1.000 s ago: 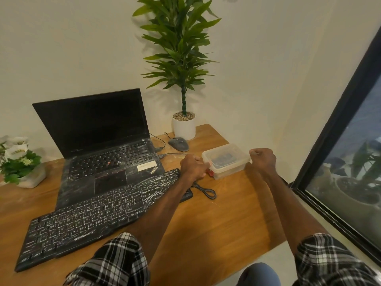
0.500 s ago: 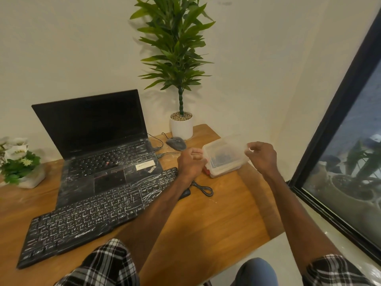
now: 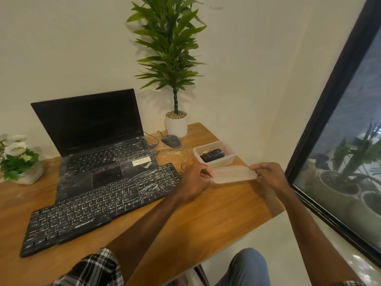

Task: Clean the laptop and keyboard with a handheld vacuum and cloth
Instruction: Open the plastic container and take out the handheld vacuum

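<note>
An open black laptop (image 3: 99,145) smeared with white dust stands at the back of the wooden desk (image 3: 216,213). In front of it lies a dusty black keyboard (image 3: 99,205). A clear plastic box (image 3: 228,159) sits uncovered near the desk's right edge, with a small black device (image 3: 212,156) and something yellow inside. My left hand (image 3: 195,178) and my right hand (image 3: 268,172) each pinch one end of the translucent lid (image 3: 234,174), held just in front of the box.
A potted plant in a white pot (image 3: 176,125) stands at the back, with a grey mouse (image 3: 171,140) and cables beside it. A white flower arrangement (image 3: 18,157) sits at the far left. A dark-framed window (image 3: 321,120) runs along the right.
The lid has come off the plastic box. Both hands have drawn it toward me, and the box now sits uncovered on the desk with its contents showing.
</note>
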`<control>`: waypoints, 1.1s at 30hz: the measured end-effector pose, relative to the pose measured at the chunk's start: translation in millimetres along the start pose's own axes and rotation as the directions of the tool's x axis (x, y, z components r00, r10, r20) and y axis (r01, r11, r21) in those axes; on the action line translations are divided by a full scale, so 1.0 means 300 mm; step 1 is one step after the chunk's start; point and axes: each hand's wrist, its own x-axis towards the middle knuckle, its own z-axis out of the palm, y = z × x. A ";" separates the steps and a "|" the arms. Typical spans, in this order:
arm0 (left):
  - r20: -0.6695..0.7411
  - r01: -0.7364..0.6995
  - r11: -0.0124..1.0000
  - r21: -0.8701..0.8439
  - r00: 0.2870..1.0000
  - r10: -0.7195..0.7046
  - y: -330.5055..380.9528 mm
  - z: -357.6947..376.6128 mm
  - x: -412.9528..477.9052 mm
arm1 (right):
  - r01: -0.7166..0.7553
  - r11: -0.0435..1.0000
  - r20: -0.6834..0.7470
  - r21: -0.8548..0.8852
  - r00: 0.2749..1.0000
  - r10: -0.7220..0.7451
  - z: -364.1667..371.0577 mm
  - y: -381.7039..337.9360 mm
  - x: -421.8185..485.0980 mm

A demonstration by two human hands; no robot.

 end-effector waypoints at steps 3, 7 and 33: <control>0.101 -0.052 0.991 0.124 0.994 0.040 -0.005 0.011 -0.020 | 0.065 0.986 0.005 -0.153 0.998 -0.065 0.018 -0.001 -0.019; 0.096 -0.100 0.975 0.199 0.992 0.082 -0.006 0.011 -0.027 | 0.078 0.963 -0.049 -0.256 0.994 -0.094 0.081 -0.023 -0.046; 0.030 -0.122 0.922 0.368 0.992 0.120 -0.038 -0.070 0.033 | 0.118 0.837 0.223 -0.535 0.975 0.006 0.414 -0.399 0.214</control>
